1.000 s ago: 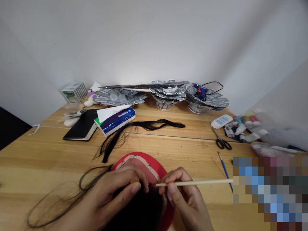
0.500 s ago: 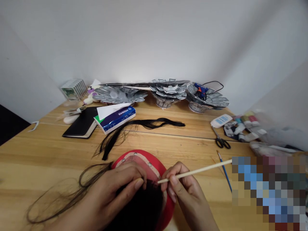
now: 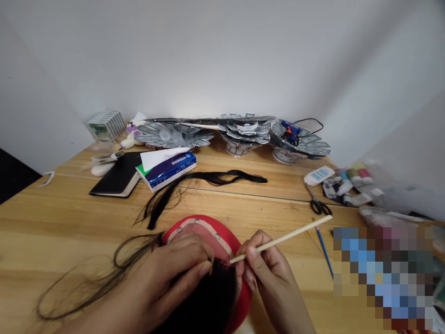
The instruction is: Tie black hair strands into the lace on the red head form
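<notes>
A wig base of pink netting (image 3: pixel 203 232) is pinned along a pale band on a red head form (image 3: pixel 246 297), with dense black hair (image 3: pixel 205 304) covering its near part. My left hand (image 3: pixel 174 271) rests over the netting, thumb and fingers pinched. Long loose strands of dark hair (image 3: pixel 118 264) trail out to its left. At the netting's right edge, my right hand (image 3: pixel 267 264) grips a slim wooden stick (image 3: pixel 292 235). The stick's near tip is close to the hair roots; any fine hook on it is too small to see.
Beyond the form lie a hank of black hair (image 3: pixel 222 178), a tissue pack (image 3: pixel 167 170) and a black notebook (image 3: pixel 116 176). Scissors (image 3: pixel 318 204) and a blue paintbrush (image 3: pixel 325 253) are on the right. Grey paper models (image 3: pixel 243 132) stand against the wall.
The wooden stick has tilted, its far end now higher and its tip a touch to the right. My left hand has shifted slightly right, still pinched.
</notes>
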A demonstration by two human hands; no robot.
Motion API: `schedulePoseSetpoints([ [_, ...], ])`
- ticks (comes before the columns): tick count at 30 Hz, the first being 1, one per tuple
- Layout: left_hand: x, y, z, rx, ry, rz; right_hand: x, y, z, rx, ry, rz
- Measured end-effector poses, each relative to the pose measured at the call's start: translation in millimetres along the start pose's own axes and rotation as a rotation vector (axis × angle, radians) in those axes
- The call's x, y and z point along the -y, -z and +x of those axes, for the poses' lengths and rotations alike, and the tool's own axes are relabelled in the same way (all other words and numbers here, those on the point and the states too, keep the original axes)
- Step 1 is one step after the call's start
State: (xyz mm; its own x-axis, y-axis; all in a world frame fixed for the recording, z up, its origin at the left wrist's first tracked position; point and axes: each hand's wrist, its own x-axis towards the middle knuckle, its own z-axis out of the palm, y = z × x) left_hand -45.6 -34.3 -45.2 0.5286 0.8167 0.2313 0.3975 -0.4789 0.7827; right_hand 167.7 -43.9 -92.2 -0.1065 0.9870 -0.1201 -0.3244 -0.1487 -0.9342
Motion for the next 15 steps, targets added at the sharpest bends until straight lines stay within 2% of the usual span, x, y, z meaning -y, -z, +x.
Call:
schedulePoseSetpoints([
  [9,6.9,-1.4,-2.1,0.092,-0.003,-0.004,-7.6,0.6,-2.7,-0.075,0.048,-0.064],
  [15,3.9,0.4,-2.9,0.099,-0.004,-0.017,3.1,-8.7,-9.2,-0.185,0.019,-0.129],
])
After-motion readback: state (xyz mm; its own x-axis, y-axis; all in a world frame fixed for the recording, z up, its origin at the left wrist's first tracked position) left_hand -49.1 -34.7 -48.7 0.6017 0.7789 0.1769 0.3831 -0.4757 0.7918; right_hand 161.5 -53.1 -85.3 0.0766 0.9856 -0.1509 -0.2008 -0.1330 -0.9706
